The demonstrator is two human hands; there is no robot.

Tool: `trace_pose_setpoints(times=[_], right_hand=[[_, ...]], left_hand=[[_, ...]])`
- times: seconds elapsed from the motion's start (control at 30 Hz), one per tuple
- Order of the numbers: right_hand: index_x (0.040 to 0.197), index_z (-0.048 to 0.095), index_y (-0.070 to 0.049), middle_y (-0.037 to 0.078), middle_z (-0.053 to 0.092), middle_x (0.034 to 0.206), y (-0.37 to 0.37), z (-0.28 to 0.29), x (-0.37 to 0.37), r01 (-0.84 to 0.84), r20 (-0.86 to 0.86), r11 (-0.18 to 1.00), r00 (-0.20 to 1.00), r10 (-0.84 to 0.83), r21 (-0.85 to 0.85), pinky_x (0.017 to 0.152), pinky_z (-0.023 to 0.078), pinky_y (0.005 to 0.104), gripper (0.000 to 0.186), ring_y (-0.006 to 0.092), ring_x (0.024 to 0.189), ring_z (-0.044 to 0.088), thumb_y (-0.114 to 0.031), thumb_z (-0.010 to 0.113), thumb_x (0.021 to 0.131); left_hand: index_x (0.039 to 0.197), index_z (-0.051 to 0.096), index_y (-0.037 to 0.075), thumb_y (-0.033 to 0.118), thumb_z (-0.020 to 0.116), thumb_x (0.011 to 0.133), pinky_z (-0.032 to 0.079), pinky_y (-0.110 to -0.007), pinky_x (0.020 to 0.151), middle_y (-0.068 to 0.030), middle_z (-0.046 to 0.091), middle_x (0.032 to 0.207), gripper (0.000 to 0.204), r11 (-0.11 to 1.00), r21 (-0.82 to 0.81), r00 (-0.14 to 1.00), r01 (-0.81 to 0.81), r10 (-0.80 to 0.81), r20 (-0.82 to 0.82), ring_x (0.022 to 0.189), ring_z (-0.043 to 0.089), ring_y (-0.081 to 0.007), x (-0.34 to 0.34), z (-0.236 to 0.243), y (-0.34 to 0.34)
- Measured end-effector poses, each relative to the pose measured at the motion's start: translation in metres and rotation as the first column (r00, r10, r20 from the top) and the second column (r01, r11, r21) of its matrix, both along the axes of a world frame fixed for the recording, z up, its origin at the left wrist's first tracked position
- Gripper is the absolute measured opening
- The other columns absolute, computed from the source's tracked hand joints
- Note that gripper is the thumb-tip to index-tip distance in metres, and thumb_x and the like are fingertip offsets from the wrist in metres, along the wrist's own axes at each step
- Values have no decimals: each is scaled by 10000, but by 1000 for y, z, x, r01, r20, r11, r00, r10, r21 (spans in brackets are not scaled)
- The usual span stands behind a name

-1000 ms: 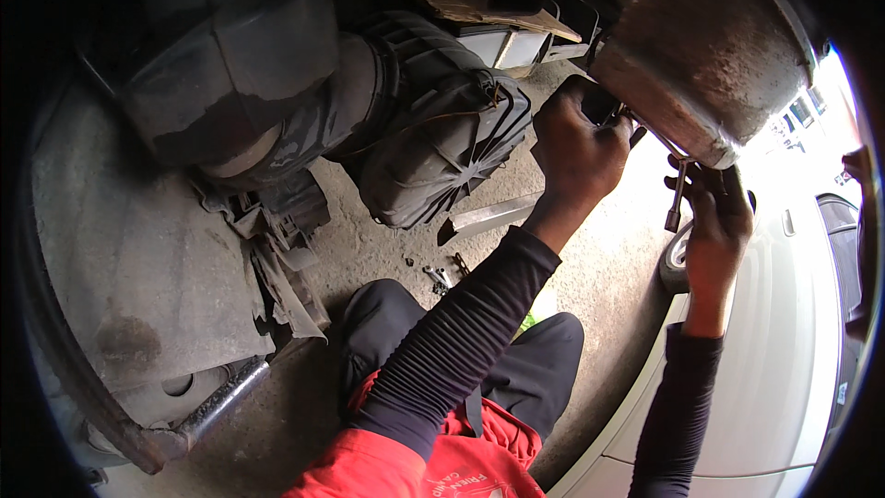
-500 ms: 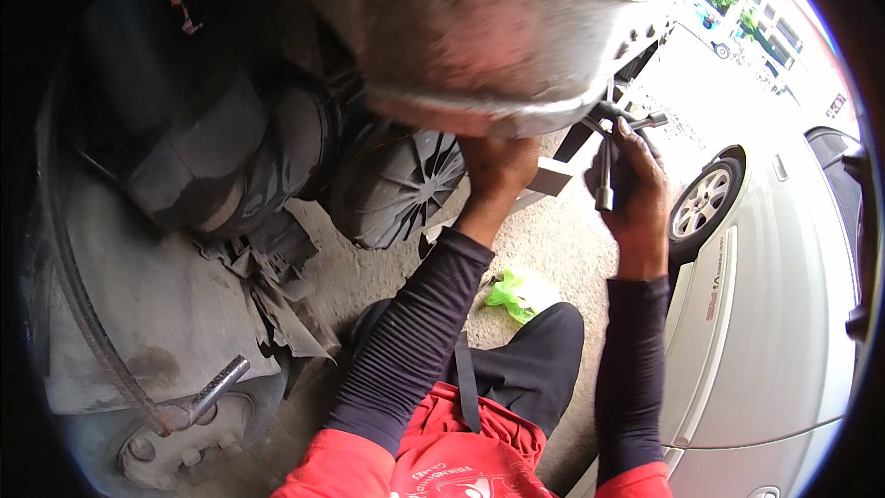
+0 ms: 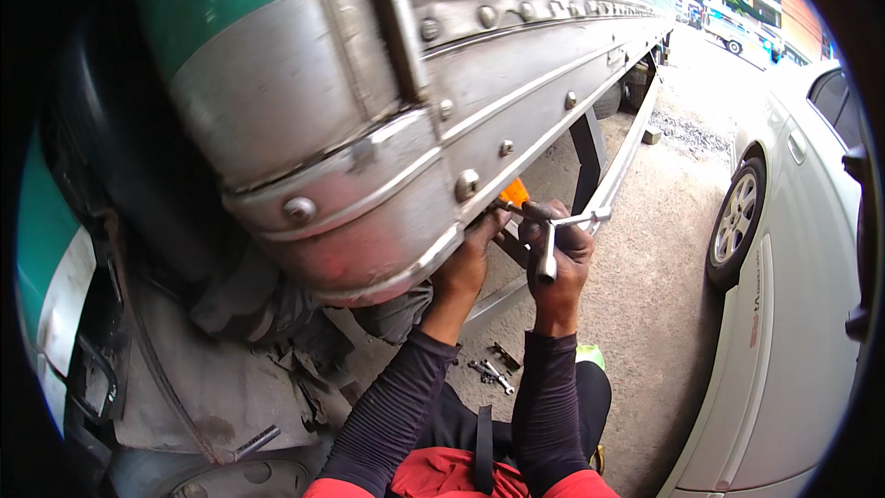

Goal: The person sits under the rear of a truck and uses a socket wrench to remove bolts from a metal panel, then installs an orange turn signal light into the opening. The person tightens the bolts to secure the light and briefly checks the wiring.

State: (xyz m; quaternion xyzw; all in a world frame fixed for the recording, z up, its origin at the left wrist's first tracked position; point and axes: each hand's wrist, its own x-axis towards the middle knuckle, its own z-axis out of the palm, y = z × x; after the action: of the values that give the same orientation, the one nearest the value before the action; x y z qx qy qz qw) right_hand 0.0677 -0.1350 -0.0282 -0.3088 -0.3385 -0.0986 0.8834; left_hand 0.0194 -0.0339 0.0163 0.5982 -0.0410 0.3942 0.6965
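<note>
My right hand (image 3: 564,249) is closed around the hub of a three-way socket wrench (image 3: 548,266). One of its arms points down toward me, another to the right, and the third toward the lower edge of a silver metal body panel (image 3: 369,221). Just left of it, my left hand (image 3: 464,269) reaches up under that edge, its fingers curled near the wrench's third arm. The panel hides part of the fingers and whatever they grip. Above the wrench, an orange piece (image 3: 514,192) shows at the panel's edge.
Open-end wrenches (image 3: 498,376) and small dark parts lie on the concrete ground between my arms. A silver car (image 3: 793,314) stands close on the right. To the left are a dark tire (image 3: 120,129) and a bent metal rod (image 3: 147,341). A long rail (image 3: 627,148) runs away beneath the green vehicle.
My view has shifted, showing more of the green and silver vehicle side. Both hands remain at the panel's lower edge, and the wrench is still in my right hand.
</note>
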Motion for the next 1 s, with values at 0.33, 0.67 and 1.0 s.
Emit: trace_pose_setpoints(times=[0.33, 0.67, 1.0], right_hand=[[1124, 590, -15, 53, 614, 1034, 31, -3, -6, 31, -174, 973, 985, 10, 228, 821, 553, 262, 385, 143, 907, 655, 74, 807, 818], [1040, 760, 21, 95, 676, 1071, 29, 12, -7, 165, -56, 981, 986, -160, 101, 875, 522, 276, 168, 162, 961, 658, 4, 760, 873], [1177, 728, 24, 123, 709, 1201, 32, -13, -12, 155, 18, 988, 988, -155, -15, 997, 517, 337, 276, 206, 1143, 662, -9, 729, 903]], left_hand=[[1015, 687, -22, -70, 670, 903, 529, -249, 751, -42, 701, 967, 123, 995, -42, 995, 93, -95, -27, 839, 669, -116, -3, 0, 0], [1074, 677, -33, 17, 693, 936, 542, -272, 839, -58, 702, 1046, 147, 995, -10, 993, 104, -103, 53, 907, 670, -136, 4, -8, 9], [1027, 681, 5, -12, 690, 877, 512, -281, 723, -48, 670, 979, 151, 1000, -13, 993, 27, -28, -116, 838, 618, -122, 2, -47, 48]])
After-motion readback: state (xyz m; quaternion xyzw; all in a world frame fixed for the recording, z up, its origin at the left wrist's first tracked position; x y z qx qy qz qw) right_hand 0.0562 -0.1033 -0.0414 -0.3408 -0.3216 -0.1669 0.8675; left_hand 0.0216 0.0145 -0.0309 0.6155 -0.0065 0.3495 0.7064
